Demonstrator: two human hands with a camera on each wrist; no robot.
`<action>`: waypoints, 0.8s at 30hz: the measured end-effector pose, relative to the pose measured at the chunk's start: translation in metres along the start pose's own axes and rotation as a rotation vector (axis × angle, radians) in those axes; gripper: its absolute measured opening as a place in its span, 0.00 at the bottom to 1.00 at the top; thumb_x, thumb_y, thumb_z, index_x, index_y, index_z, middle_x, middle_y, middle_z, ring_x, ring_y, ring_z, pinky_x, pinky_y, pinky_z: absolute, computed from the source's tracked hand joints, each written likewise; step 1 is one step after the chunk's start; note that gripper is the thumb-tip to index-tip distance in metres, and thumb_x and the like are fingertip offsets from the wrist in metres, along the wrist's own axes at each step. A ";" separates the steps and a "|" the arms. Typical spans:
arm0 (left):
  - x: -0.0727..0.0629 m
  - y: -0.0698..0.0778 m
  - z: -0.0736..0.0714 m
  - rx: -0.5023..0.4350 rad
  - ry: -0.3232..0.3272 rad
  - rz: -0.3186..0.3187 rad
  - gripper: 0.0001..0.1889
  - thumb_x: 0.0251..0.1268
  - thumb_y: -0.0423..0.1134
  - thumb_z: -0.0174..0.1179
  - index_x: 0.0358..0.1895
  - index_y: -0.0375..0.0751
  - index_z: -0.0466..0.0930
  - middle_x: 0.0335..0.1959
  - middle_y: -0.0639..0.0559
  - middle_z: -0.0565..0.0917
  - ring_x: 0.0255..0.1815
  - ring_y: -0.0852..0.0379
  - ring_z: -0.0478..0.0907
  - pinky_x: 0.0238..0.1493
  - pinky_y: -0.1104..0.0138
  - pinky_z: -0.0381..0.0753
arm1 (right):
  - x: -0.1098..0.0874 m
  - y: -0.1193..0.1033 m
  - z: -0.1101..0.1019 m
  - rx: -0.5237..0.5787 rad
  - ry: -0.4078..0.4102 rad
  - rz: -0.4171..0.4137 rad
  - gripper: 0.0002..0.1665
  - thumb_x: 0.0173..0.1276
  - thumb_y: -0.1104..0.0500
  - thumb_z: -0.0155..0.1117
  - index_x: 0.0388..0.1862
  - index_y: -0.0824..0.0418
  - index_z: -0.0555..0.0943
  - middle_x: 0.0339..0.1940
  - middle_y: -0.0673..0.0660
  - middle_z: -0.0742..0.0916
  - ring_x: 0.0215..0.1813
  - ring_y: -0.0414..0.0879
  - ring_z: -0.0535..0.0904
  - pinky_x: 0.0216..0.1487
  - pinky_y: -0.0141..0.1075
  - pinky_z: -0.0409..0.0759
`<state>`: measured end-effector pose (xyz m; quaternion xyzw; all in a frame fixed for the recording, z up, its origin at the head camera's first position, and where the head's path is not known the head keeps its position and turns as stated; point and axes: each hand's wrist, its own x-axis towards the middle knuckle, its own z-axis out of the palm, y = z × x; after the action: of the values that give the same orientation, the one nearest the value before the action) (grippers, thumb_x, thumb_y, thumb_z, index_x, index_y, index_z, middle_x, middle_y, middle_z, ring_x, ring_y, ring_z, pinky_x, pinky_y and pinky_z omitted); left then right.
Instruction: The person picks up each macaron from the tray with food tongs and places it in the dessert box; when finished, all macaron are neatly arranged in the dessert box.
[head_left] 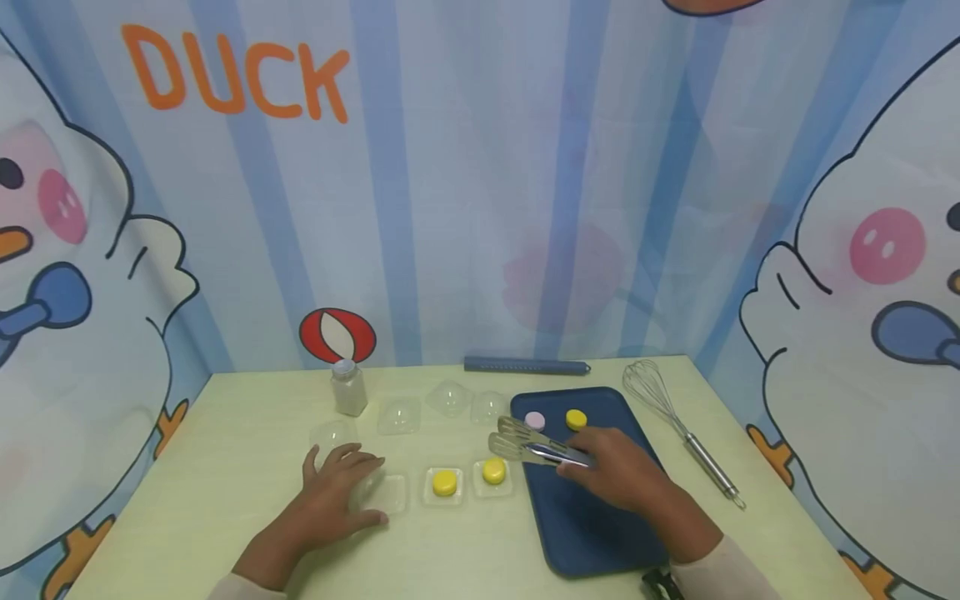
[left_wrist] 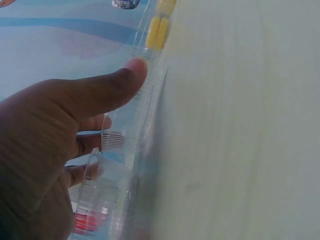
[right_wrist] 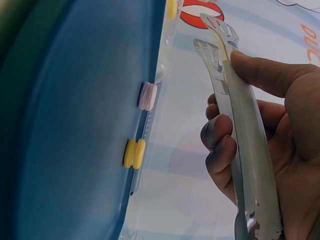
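In the head view my right hand (head_left: 618,468) grips metal tongs (head_left: 551,452) above the dark blue tray (head_left: 592,533); their slotted tips stand apart with nothing between them. A pink macaron (head_left: 535,421) and a yellow macaron (head_left: 576,419) lie at the tray's far end. Two more yellow macarons, the nearer one (head_left: 445,482) and the other (head_left: 493,470), sit in small clear plastic bases. My left hand (head_left: 330,500) spreads its fingers around another clear plastic container (head_left: 386,494); whether they touch it I cannot tell.
Several clear domed lids (head_left: 400,415) lie behind the bases, beside a capped jar (head_left: 348,387). A blue bar-shaped box (head_left: 527,366) lies along the back edge. On the right is a whisk (head_left: 682,429). A dark object (head_left: 662,583) shows beneath the right wrist.
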<state>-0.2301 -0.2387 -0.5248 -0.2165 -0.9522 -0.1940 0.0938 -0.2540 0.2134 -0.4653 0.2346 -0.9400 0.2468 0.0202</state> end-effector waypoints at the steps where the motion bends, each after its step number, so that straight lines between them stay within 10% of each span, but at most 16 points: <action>1: 0.000 0.000 0.001 0.002 0.004 -0.006 0.39 0.53 0.57 0.84 0.67 0.41 0.85 0.64 0.44 0.88 0.76 0.32 0.73 0.74 0.17 0.48 | 0.000 0.001 0.000 0.000 0.005 0.000 0.08 0.73 0.50 0.77 0.45 0.50 0.90 0.32 0.41 0.85 0.30 0.34 0.73 0.34 0.34 0.73; 24: -0.010 -0.004 -0.006 0.057 0.004 -0.061 0.42 0.57 0.64 0.78 0.72 0.48 0.81 0.68 0.46 0.85 0.76 0.35 0.74 0.74 0.15 0.47 | -0.007 0.060 -0.020 -0.137 0.156 0.153 0.24 0.71 0.50 0.78 0.54 0.69 0.89 0.48 0.64 0.93 0.48 0.59 0.90 0.47 0.57 0.86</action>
<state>-0.2226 -0.2478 -0.5233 -0.1845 -0.9633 -0.1697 0.0957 -0.2762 0.2724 -0.4764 0.1402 -0.9654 0.2003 0.0905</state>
